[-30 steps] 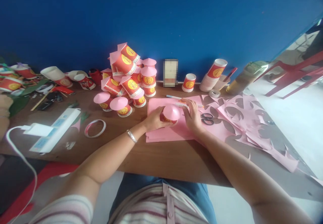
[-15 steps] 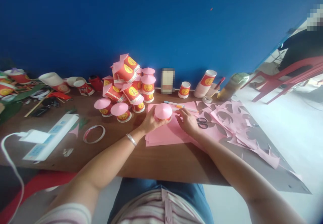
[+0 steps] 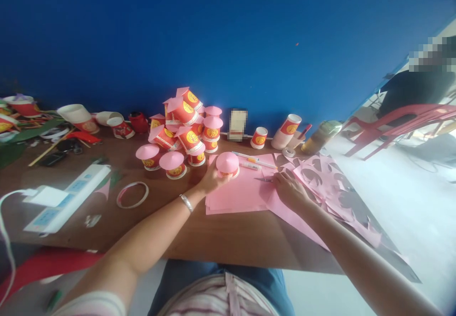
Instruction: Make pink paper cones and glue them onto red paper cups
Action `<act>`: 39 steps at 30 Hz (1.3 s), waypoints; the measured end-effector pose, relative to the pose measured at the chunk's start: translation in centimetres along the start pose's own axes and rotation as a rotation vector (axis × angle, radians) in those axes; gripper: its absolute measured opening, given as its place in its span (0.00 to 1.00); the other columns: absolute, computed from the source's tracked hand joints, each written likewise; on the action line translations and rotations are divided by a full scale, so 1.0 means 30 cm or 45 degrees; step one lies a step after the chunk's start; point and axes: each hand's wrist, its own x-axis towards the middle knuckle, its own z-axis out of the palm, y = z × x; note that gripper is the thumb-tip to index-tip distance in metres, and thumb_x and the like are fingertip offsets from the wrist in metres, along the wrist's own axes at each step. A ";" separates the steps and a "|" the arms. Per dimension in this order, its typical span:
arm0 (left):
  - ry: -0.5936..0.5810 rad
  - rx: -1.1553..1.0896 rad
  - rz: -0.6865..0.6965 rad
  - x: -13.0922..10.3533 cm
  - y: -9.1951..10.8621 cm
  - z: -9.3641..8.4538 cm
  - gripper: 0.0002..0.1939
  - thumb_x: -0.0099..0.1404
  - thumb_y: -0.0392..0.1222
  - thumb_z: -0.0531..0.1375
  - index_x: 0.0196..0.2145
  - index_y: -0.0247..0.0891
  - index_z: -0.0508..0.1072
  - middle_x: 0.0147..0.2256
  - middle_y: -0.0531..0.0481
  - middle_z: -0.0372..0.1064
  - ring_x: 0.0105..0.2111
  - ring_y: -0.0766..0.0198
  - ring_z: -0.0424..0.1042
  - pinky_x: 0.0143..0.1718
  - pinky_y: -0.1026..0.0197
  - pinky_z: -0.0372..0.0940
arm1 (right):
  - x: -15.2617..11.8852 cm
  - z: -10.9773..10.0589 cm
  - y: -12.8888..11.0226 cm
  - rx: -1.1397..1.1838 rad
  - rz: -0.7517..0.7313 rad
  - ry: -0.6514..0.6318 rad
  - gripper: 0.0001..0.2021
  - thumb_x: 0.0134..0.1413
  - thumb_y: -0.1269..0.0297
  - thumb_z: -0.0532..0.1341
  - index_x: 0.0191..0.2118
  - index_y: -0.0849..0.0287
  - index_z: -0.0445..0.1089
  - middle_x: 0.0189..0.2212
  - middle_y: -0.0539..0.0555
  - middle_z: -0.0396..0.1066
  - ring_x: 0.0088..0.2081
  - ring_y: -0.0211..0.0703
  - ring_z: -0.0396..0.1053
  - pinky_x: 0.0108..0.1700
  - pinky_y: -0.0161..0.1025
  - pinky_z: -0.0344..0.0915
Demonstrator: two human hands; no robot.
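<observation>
1. Gripping a red paper cup (image 3: 234, 175) topped with a pink paper cone (image 3: 227, 164) in the left hand (image 3: 213, 178), at the centre of the frame.
2. Resting the right hand (image 3: 290, 190), right of centre, over scissors (image 3: 262, 179), with tips pointing left; cannot tell whether gripping or only touching.
3. Beneath both hands, pink paper sheets (image 3: 237, 196) on a brown table (image 3: 213, 240), with pens (image 3: 245, 157) near the cup.
4. Left of centre, a pile of similar cone-topped cups (image 3: 188, 138).

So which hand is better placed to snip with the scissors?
Probably the right hand: it's at the scissors, which poke out from under it. The left hand is holding the pink-topped cup.
</observation>
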 end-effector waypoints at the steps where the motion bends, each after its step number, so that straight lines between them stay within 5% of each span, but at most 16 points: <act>1: 0.001 -0.031 -0.033 0.001 0.002 -0.001 0.31 0.55 0.41 0.69 0.55 0.37 0.66 0.48 0.40 0.74 0.49 0.51 0.74 0.48 0.49 0.73 | -0.003 -0.004 0.001 0.000 0.037 -0.017 0.18 0.62 0.80 0.51 0.48 0.62 0.75 0.46 0.62 0.74 0.49 0.52 0.70 0.42 0.42 0.66; 4: 0.014 -0.073 -0.086 0.007 -0.005 -0.007 0.30 0.53 0.40 0.70 0.52 0.39 0.67 0.46 0.43 0.74 0.48 0.51 0.74 0.49 0.48 0.73 | -0.010 -0.024 0.008 0.013 0.141 -0.051 0.17 0.66 0.77 0.50 0.51 0.61 0.74 0.51 0.63 0.72 0.51 0.51 0.68 0.38 0.40 0.64; 9: 0.006 -0.085 -0.120 0.018 -0.023 -0.012 0.28 0.51 0.41 0.71 0.49 0.39 0.69 0.44 0.45 0.73 0.47 0.53 0.73 0.51 0.48 0.72 | -0.017 -0.060 0.038 -0.045 0.264 -0.235 0.15 0.65 0.76 0.51 0.47 0.63 0.74 0.44 0.64 0.73 0.46 0.51 0.71 0.41 0.40 0.63; 14: -0.028 -0.133 -0.146 0.021 -0.017 -0.008 0.26 0.49 0.43 0.72 0.45 0.39 0.70 0.41 0.46 0.73 0.44 0.55 0.74 0.47 0.51 0.74 | -0.001 -0.089 0.064 0.023 0.179 -0.304 0.15 0.65 0.75 0.52 0.50 0.63 0.74 0.44 0.65 0.74 0.48 0.53 0.72 0.43 0.41 0.64; 20: 0.044 -0.127 -0.095 0.028 -0.050 -0.020 0.28 0.50 0.45 0.73 0.46 0.36 0.71 0.41 0.45 0.72 0.45 0.54 0.73 0.48 0.47 0.73 | 0.019 -0.077 0.064 0.544 0.219 -0.071 0.19 0.57 0.72 0.59 0.54 0.56 0.72 0.42 0.58 0.78 0.42 0.50 0.75 0.42 0.43 0.69; 26: 0.104 -0.086 -0.089 0.031 -0.050 -0.016 0.31 0.49 0.45 0.74 0.48 0.36 0.70 0.45 0.43 0.70 0.49 0.52 0.72 0.54 0.44 0.71 | 0.141 -0.052 -0.065 1.834 0.288 0.150 0.18 0.56 0.58 0.63 0.51 0.57 0.68 0.33 0.54 0.75 0.37 0.45 0.75 0.39 0.44 0.73; 28: 0.085 -0.132 -0.101 0.026 -0.043 -0.011 0.32 0.51 0.45 0.73 0.51 0.37 0.68 0.47 0.42 0.69 0.49 0.52 0.72 0.53 0.43 0.72 | 0.178 -0.049 -0.132 2.067 0.299 0.198 0.20 0.53 0.53 0.67 0.49 0.56 0.68 0.35 0.52 0.72 0.38 0.44 0.73 0.40 0.44 0.73; 33: 0.059 -0.142 -0.083 0.022 -0.041 -0.010 0.32 0.50 0.44 0.73 0.51 0.40 0.67 0.47 0.43 0.67 0.48 0.52 0.72 0.51 0.43 0.74 | 0.190 -0.029 -0.260 2.150 0.219 0.198 0.24 0.56 0.44 0.65 0.49 0.57 0.70 0.30 0.49 0.65 0.31 0.39 0.65 0.36 0.39 0.67; 39: -0.002 0.166 0.096 0.033 -0.060 -0.025 0.31 0.53 0.41 0.70 0.53 0.38 0.66 0.48 0.41 0.71 0.49 0.50 0.73 0.53 0.45 0.72 | 0.150 -0.012 -0.276 2.109 0.236 0.045 0.31 0.57 0.38 0.62 0.53 0.62 0.72 0.28 0.49 0.63 0.29 0.38 0.59 0.30 0.37 0.60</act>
